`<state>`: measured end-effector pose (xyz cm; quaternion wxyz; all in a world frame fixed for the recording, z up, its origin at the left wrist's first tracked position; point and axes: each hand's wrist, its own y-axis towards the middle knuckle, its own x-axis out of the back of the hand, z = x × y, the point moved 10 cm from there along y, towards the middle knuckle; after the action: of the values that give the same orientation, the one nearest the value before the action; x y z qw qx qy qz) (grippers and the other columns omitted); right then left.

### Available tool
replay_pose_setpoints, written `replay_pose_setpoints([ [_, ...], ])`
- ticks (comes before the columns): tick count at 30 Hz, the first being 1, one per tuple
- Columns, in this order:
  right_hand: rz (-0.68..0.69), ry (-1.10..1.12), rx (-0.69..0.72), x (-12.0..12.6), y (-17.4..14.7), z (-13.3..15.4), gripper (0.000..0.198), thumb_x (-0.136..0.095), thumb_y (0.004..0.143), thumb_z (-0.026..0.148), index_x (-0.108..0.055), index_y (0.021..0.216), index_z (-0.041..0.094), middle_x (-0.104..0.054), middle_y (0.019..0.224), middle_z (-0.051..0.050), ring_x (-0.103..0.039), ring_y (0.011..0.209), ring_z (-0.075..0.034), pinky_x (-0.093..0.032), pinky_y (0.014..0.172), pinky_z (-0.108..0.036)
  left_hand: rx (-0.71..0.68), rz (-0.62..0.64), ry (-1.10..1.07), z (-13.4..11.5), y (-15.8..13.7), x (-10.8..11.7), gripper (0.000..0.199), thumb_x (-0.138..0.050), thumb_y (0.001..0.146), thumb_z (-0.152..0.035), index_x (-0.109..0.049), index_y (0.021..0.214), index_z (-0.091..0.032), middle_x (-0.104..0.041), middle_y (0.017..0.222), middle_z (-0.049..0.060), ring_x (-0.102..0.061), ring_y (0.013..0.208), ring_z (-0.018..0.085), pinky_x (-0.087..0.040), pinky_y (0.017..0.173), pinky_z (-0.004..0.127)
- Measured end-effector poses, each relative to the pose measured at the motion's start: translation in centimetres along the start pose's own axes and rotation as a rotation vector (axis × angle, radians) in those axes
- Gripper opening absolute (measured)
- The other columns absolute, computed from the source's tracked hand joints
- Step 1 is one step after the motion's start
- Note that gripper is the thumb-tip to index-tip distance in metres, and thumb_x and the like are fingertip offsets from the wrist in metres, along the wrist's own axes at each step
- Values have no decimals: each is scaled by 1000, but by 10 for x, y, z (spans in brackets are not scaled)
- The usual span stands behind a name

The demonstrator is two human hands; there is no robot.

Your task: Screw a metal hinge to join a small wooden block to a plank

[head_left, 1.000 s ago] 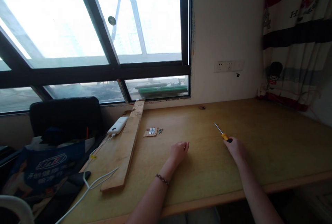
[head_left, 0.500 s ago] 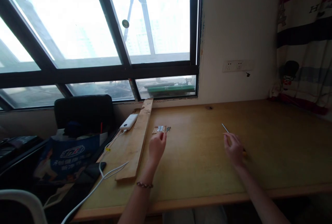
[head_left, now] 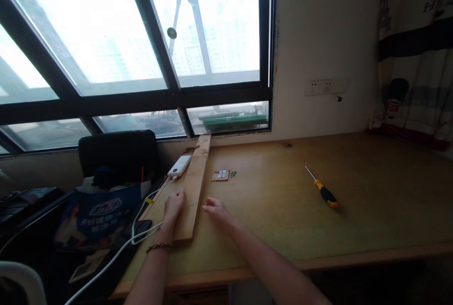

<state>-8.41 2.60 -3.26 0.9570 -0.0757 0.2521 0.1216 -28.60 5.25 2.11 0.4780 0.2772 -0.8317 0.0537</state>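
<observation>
While both hands are at the near half of the long pale-brown wooden plank, no tool is in sight in either. Plank lies flat along the left part of the yellowish wood-toned table, long axis running away from the person, far end by the window.

Left hand: over the plank's left long edge, fingers curled in. Can't tell if they grip the edge or just rest there, fingertips hidden. Braided dark bracelet on that wrist.

Right hand: just right of the plank's right edge, thumb and fingers partly apart and pointing at it, nothing visible between them. Contact with the edge not clear, looks like a small gap.

White rectangular power bank sits at the plank's left edge, beyond the left hand, white cable plugged into its near end and running down left.

Right of the plank, farther back: small flat brown piece with silver metal hinges on it, little pile of dark metal screws just beside. Yellow-and-black-handled screwdriver lies well apart to the right, steel shaft pointing away and left
</observation>
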Motion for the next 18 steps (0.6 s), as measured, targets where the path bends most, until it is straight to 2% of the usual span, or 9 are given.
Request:
replay_pose_setpoints([
  [3, 90, 107, -10, -22, 4, -2, 24, -73, 47, 30, -63, 68, 25, -69, 83, 7, -56, 103, -22, -38, 93, -39, 47, 80, -58, 4, 2, -11, 32, -38, 78, -36, -52, 57, -15, -58, 62, 12, -57, 71, 27, -40, 64, 33],
  [5, 143, 170, 3, -33, 1, 2, 20, -72, 47, 31, -62, 65, 26, -68, 78, 10, -58, 100, -20, -40, 92, -36, 90, 89, -93, 7, 3, -12, 31, -39, 77, -35, -50, 55, -16, -56, 59, 11, -56, 70, 27, -40, 64, 33],
  [7, 115, 202, 7, -33, -3, 4, 21, -72, 46, 30, -61, 63, 26, -68, 74, 11, -59, 96, -19, -42, 90, -33, 110, 90, -119, 8, 2, -11, 32, -40, 77, -35, -48, 52, -17, -54, 56, 9, -56, 67, 25, -39, 63, 33],
  [10, 7, 211, -10, -20, -8, 2, 27, -72, 46, 30, -59, 69, 25, -68, 71, 10, -61, 89, -17, -43, 86, -31, 108, 83, -188, 7, -7, -9, 31, -42, 77, -35, -48, 52, -17, -54, 55, 7, -55, 65, 24, -40, 60, 32],
  [13, -75, 203, -29, 1, -11, 4, 29, -69, 53, 35, -57, 75, 21, -67, 68, 5, -63, 74, -16, -47, 76, -31, 108, 88, -313, -1, -27, -12, 32, -41, 77, -37, -53, 56, -16, -56, 56, 6, -55, 63, 21, -42, 58, 30],
  [16, -177, 104, 32, 29, -14, 30, 30, -65, 59, 45, -56, 70, 19, -64, 61, 0, -60, 61, -16, -47, 64, -29, 140, 137, -604, -22, -53, -27, 36, -44, 75, -44, -58, 63, -13, -60, 60, 6, -55, 62, 19, -44, 58, 31],
  [18, -236, 34, 122, 49, -19, 60, 34, -62, 62, 50, -57, 71, 18, -64, 67, -2, -60, 64, -16, -48, 62, -28, 120, 174, -775, -47, -70, -39, 40, -48, 70, -48, -60, 66, -11, -62, 65, 6, -56, 62, 18, -45, 60, 31],
])
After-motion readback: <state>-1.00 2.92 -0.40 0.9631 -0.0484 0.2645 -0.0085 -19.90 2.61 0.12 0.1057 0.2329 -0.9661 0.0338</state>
